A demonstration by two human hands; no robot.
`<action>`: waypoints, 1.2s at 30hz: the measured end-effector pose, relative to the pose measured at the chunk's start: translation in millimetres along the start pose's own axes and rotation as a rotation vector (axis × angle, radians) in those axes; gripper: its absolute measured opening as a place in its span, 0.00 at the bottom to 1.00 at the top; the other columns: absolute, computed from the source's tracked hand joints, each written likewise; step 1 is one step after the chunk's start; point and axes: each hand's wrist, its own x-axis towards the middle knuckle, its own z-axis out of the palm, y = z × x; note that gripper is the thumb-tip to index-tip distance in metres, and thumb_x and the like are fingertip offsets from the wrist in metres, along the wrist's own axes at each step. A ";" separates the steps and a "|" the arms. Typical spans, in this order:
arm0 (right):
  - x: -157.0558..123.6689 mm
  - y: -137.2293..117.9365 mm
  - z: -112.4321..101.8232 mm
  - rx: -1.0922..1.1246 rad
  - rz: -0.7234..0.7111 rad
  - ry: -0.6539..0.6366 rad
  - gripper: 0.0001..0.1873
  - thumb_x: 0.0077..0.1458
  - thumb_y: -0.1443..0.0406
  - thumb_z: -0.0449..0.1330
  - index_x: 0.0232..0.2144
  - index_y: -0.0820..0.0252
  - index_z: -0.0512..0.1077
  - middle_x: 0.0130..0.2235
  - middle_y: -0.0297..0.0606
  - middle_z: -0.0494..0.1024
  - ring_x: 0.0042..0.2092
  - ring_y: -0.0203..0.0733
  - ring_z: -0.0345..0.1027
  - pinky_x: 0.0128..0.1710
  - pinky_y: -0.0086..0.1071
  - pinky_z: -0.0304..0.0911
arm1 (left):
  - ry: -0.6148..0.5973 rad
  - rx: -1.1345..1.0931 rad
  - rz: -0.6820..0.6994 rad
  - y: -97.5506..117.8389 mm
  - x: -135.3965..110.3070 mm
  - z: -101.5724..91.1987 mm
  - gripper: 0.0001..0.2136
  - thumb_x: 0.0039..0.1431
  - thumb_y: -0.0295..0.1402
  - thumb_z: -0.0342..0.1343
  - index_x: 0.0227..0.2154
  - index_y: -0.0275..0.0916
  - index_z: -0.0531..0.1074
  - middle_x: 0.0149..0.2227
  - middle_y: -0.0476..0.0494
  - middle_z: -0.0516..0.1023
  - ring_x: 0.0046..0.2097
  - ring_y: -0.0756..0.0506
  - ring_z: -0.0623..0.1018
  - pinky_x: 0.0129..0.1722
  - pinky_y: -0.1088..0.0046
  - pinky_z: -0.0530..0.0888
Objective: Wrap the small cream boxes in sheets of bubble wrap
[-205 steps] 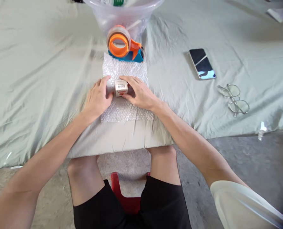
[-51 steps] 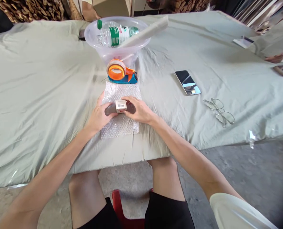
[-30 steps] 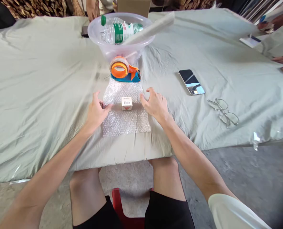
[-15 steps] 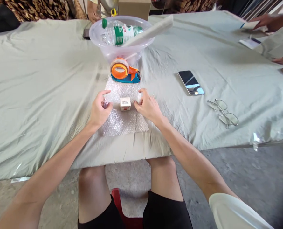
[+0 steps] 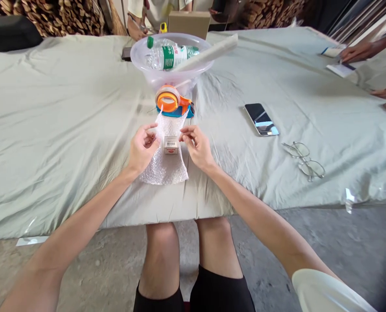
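A small white box (image 5: 171,144) with a barcode label sits on a sheet of bubble wrap (image 5: 163,167) near the table's front edge. My left hand (image 5: 142,148) pinches the sheet's left side and lifts it up beside the box. On the other side my right hand (image 5: 195,146) pinches the right edge and raises it the same way. The sheet's two sides stand up around the box. An orange and blue tape dispenser (image 5: 172,102) stands just behind the sheet.
A clear plastic bowl (image 5: 147,69) holds a water bottle (image 5: 167,54) and a paper roll. A phone (image 5: 261,119) and glasses (image 5: 305,159) lie to the right. The table wears a pale green cloth (image 5: 59,117). Other people's hands (image 5: 358,51) work at the far right and back.
Both hands let go of the box, moved out to the bubble wrap's side edges, took hold of them and lifted them up toward the box.
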 end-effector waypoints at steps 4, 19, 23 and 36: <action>-1.2 1.1 0.1 -0.130 -0.086 -0.048 0.08 0.70 0.56 0.67 0.44 0.51 0.81 0.53 0.43 0.85 0.56 0.51 0.80 0.61 0.52 0.76 | -0.057 -0.087 -0.020 6.1 -5.1 1.8 0.22 0.69 0.41 0.70 0.62 0.44 0.78 0.45 0.44 0.88 0.44 0.44 0.88 0.47 0.66 0.86; -4.5 -2.6 5.2 -0.120 -0.072 -0.029 0.10 0.72 0.54 0.66 0.47 0.50 0.74 0.58 0.44 0.86 0.57 0.50 0.81 0.63 0.49 0.75 | -0.083 0.102 0.150 3.9 -7.6 10.8 0.15 0.82 0.49 0.60 0.55 0.44 0.81 0.46 0.42 0.92 0.53 0.39 0.92 0.63 0.58 0.84; -1.7 5.0 5.8 -0.023 0.000 0.022 0.07 0.73 0.57 0.63 0.44 0.52 0.74 0.68 0.45 0.80 0.46 0.41 0.81 0.58 0.45 0.79 | -0.040 0.236 0.219 -3.3 -7.9 15.6 0.15 0.78 0.43 0.64 0.61 0.44 0.77 0.50 0.42 0.89 0.54 0.41 0.89 0.58 0.61 0.85; -0.8 13.9 2.2 -0.357 0.166 -0.115 0.27 0.78 0.50 0.59 0.71 0.55 0.71 0.66 0.50 0.87 0.75 0.62 0.74 0.82 0.70 0.52 | -0.258 0.465 -0.121 -38.6 19.5 -3.4 0.28 0.75 0.57 0.67 0.66 0.43 0.82 0.82 0.31 0.67 0.87 0.20 0.54 0.83 0.27 0.52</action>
